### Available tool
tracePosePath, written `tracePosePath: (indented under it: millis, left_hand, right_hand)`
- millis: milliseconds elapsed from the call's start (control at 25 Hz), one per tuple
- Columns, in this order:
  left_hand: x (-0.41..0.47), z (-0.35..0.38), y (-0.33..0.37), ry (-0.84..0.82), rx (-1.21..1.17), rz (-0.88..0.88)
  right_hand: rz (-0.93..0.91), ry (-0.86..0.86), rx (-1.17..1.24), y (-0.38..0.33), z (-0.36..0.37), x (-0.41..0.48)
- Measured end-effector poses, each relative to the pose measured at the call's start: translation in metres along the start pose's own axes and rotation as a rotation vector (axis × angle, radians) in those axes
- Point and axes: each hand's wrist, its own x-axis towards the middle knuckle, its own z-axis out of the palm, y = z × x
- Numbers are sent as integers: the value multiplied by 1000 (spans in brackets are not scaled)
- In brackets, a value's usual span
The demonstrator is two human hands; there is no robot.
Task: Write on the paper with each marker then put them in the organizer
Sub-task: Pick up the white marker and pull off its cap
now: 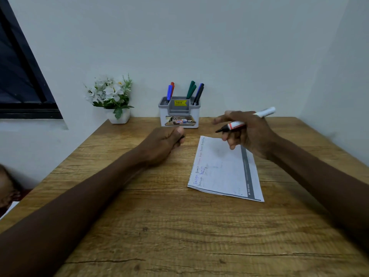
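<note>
The right hand [247, 132] grasped a white marker [265, 112] above the paper [221, 172]. The left hand [163, 142] clenched a small dark piece [182, 137].

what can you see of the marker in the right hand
The white plastic marker with a red label band and black tapered front looks uncapped. It slants gently, tip pointing left and down, white rear end up-right. The right hand grips its middle, holding it in the air by the far end of the white written-on paper; the tip touches nothing. The left hand pinches a small dark piece, perhaps its cap.
</note>
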Motion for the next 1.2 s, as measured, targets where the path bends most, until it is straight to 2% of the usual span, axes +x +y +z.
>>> tracePosePath:
  millis: [40,120,320,400,520,800,1200]
  left_hand:
    - [-1,6,0,-20,65,-15]
    - [-3,10,0,-53,43,-35]
    - [-8,8,1,-203,53,38]
    - [-8,9,1,-214,46,52]
    - [-6,8,-2,-216,56,63]
    - [-2,8,-6,-223,78,91]
    - [0,9,-10,-214,61,89]
  right_hand:
    - [6,-23,-61,5,4,-1]
    - [68,-89,-127,15,9,-3]
    - [177,-206,-67,23,13,-5]
    - [146,-183,-161,20,20,-7]
    - [26,-116,-457,16,29,-10]
    - [-63,-129,-512,23,35,-9]
    - [-57,-166,-564,23,35,-10]
